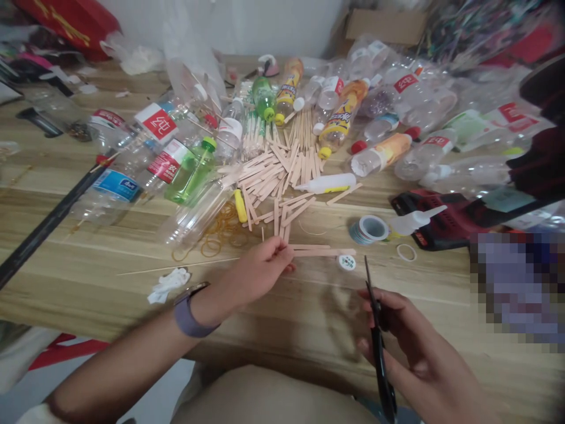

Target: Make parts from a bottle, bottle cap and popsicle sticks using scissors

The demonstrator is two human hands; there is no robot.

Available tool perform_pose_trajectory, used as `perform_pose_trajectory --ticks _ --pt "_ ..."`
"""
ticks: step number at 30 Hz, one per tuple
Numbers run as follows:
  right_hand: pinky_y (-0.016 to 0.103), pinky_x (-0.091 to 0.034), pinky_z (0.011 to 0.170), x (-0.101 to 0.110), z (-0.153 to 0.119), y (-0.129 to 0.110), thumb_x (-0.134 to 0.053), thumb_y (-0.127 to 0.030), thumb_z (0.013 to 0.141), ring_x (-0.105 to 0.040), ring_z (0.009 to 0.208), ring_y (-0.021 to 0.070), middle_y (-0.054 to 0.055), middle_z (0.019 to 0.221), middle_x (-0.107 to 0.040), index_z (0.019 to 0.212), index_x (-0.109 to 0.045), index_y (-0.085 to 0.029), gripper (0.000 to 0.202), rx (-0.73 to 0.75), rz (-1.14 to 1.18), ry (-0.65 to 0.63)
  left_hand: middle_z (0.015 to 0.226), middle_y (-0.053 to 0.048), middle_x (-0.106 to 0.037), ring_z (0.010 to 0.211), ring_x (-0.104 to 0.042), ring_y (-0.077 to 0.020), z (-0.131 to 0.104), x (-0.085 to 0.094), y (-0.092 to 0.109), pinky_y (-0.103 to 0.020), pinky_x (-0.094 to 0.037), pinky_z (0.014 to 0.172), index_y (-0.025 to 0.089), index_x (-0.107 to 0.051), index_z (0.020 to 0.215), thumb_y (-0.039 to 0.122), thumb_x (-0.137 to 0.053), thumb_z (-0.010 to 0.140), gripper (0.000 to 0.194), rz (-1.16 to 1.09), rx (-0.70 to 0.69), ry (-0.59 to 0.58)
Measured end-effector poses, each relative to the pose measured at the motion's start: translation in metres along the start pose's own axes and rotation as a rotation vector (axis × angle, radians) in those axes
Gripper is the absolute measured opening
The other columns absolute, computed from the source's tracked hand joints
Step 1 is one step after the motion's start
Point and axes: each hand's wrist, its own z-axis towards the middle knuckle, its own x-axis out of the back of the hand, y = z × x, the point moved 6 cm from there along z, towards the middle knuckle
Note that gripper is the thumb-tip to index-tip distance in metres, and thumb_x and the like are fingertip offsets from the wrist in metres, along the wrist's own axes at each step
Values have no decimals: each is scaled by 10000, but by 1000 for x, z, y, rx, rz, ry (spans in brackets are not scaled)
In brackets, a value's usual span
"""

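Observation:
My left hand (265, 265), with a purple watch strap at its wrist, pinches flat wooden sticks (315, 250) by their left ends; they point to the right. Below their right tips lies a small white round lid with a printed top (347, 262). At the lower right my right hand (410, 347) is wrapped round black scissors (377, 341), whose blades point up and away from me. Just beyond my left hand is a loose pile of wooden sticks (269, 174).
Many plastic bottles (188, 174) crowd the back and both sides of the wooden table (282, 330). Rubber bands (225, 227), a yellow-handled tool (240, 205), a tape roll (371, 228), a glue bottle (331, 184) and a crumpled white tissue (169, 285) lie nearer.

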Motion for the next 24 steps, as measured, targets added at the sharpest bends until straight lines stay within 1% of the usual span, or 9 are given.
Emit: perform_pose_trajectory --ticks 2,5,8,11,13,16,20,22,24 --pt "212 -580 675 5 4 -10 -578 -370 963 -672 881 185 59 964 -609 1269 -514 -256 333 63 -76 -9 927 -28 -718 892 -681 -186 8 1 5 -277 -482 679 201 -570 954 374 -428 981 226 -5 -46 37" --pt "196 -568 654 8 8 -19 -589 -321 960 -646 722 136 21 887 -611 1341 -492 -265 397 149 -208 -65 797 1 -684 727 -659 -156 14 -2 9 -269 -483 643 204 -555 896 357 -459 960 191 -15 -116 30" --pt "237 -591 704 1 9 -15 -575 -274 942 -679 838 165 61 1037 -640 1385 -500 -267 450 207 -383 -160 706 24 -633 585 -577 -131 12 0 9 -251 -423 550 207 -541 842 337 -476 941 176 18 -144 67" --pt "310 -610 750 -8 8 -7 -549 -201 890 -688 936 211 91 1097 -641 1380 -545 -241 491 311 -531 -206 708 25 -616 575 -533 -127 6 7 9 -251 -383 534 207 -532 820 321 -472 940 175 87 -182 149" --pt "347 -614 752 -9 9 -7 -549 -196 876 -688 938 227 100 1107 -644 1391 -548 -224 516 380 -590 -189 681 33 -588 589 -528 -133 0 8 11 -256 -367 544 209 -525 808 332 -470 950 195 143 -208 158" --pt "379 -605 784 0 13 -22 -545 -287 948 -678 980 244 100 1166 -648 1375 -551 -231 431 430 -646 -119 678 36 -566 606 -521 -137 -11 5 16 -269 -346 558 211 -518 807 339 -449 973 221 234 -250 150" --pt "381 -559 876 15 24 -57 -455 -350 1036 -650 1025 247 122 1144 -648 1335 -542 -196 348 410 -602 146 732 29 -595 637 -521 -136 -24 -4 21 -273 -351 589 212 -520 833 347 -439 999 229 319 -324 66" --pt "390 -547 875 5 30 -69 -441 -338 1045 -646 1026 254 132 1135 -651 1299 -561 -178 323 483 -589 155 737 32 -594 643 -516 -131 -26 -7 21 -267 -354 601 210 -524 839 350 -450 1001 226 323 -358 25" --pt "326 -556 769 -9 37 -69 -401 -261 1049 -674 904 211 96 1021 -680 1187 -607 -184 260 509 -545 74 723 39 -580 638 -503 -123 -25 -6 19 -260 -351 603 206 -521 820 352 -468 996 234 302 -373 0"
